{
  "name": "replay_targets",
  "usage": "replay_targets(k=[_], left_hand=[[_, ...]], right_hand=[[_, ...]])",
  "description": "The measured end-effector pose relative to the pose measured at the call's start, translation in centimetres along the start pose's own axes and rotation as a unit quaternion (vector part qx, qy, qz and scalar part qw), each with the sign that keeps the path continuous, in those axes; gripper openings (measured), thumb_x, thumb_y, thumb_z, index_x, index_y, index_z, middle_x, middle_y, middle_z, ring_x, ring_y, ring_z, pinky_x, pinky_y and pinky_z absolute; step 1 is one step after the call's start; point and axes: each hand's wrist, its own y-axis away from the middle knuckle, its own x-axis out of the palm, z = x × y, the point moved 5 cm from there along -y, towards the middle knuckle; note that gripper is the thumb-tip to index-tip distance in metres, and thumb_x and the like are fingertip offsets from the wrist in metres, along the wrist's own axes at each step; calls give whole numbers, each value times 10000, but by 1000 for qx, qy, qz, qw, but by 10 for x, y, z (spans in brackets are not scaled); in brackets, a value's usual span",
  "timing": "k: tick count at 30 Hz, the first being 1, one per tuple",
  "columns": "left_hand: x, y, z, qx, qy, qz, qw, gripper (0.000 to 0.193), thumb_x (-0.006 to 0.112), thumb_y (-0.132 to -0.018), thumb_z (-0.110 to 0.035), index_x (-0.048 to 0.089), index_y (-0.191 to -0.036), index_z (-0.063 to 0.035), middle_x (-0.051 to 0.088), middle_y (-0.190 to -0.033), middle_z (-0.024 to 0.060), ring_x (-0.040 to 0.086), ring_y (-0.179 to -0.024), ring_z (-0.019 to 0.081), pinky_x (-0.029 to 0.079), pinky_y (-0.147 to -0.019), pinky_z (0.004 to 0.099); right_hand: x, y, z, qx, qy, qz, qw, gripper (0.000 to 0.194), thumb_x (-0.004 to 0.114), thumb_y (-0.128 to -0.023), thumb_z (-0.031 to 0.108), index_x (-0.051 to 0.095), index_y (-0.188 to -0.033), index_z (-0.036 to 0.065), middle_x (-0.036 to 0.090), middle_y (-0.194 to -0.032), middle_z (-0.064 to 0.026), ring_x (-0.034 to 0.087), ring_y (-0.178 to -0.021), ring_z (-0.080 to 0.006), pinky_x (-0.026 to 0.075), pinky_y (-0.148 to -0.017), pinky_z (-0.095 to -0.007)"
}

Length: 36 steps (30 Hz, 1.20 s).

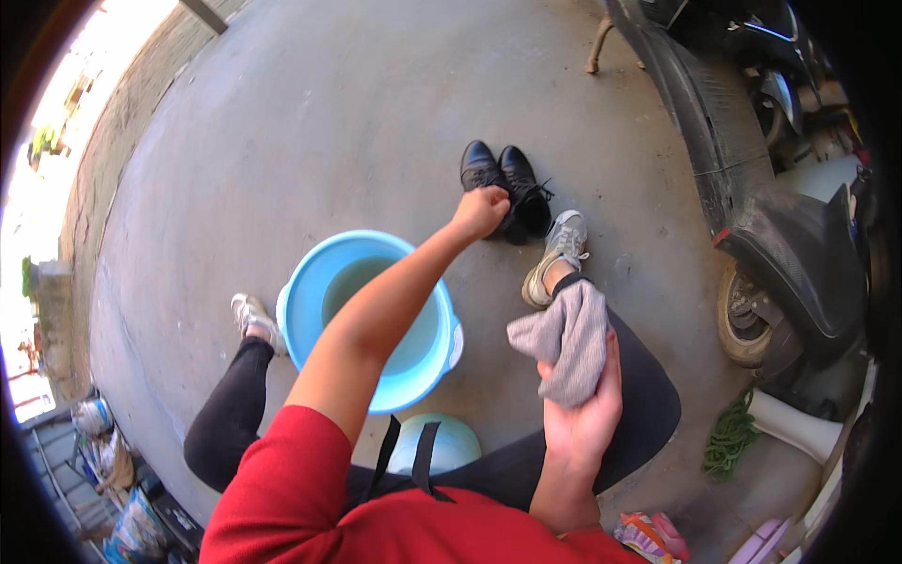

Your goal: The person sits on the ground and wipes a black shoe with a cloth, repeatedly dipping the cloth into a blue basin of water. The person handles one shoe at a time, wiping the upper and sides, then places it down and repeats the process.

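Note:
A crumpled greyish cloth (pixel 574 338) is in my right hand (pixel 585 423), above my right knee. My left hand (pixel 483 210) is at the upper of the left shoe in a pair of black lace-up shoes (pixel 480 163), its fingers curled; whether they grip the shoe is hidden. The other black shoe (pixel 518 169) stands close beside it, toe pointing away from me. Under my left forearm is a light blue plastic basin (pixel 303 296) holding cloudy water (pixel 352 278).
My feet, in pale sneakers (pixel 566 236), rest either side of the basin. A pale green round object (pixel 451 444) is between my thighs. At right stand a dark scooter (pixel 789 261) and a coil of green rope (pixel 731 433). Colourful packaging (pixel 645 532) lies lower right, bags and a bucket (pixel 91 416) lower left.

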Motion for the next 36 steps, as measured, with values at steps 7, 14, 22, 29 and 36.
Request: replay_targets(k=[7, 14, 22, 29, 36], left_hand=[[-137, 183, 69, -280, 419, -123, 855, 497, 544, -987, -480, 660, -1199, -46, 677, -1185, 102, 627, -1116, 246, 490, -970, 420], [-46, 336, 138, -325, 575, -159, 733, 354, 624, -988, -367, 672, -1174, -70, 700, -1075, 48, 673, -935, 161, 559, -772, 339], [-64, 359, 216, -297, 401, -361, 788, 514, 703, -901, -150, 569, -1393, -89, 573, -1276, 107, 609, -1106, 211, 489, -967, 336], [-21, 402, 264, -487, 471, -310, 667, 517, 654, -920, -185, 497, -1408, -121, 495, -1415, 109, 534, -1181, 263, 478, -946, 465], [7, 364, 205, -495, 594, -202, 601, 844, 690, -902, -479, 228, -1560, -224, 268, -1582, 149, 362, -1388, 452, 414, -1026, 638]], right_hand=[[17, -27, -125, 81, 157, 111, 978, 480, 416, -1085, 434, 545, -1344, 52, 611, -1292, -76, 595, -1155, -178, 474, -978, -343], [-61, -30, -297, -5, 538, 190, 821, 463, 679, -860, 57, 517, -1293, 31, 600, -1190, -148, 594, -1092, -254, 492, -963, -373], [-82, -79, -332, 76, 523, 124, 840, 379, 612, -876, -62, 580, -1245, 18, 641, -1078, -94, 619, -963, -152, 520, -842, -276], [-91, -103, -349, -70, 828, 243, 501, 580, 686, -884, 136, 454, -1416, 113, 538, -1357, -182, 563, -1179, -423, 491, -970, -486], [-96, -106, -394, -10, 869, 251, 427, 793, 766, -842, 323, 342, -1510, 275, 418, -1483, -156, 468, -1293, -413, 462, -998, -514]])
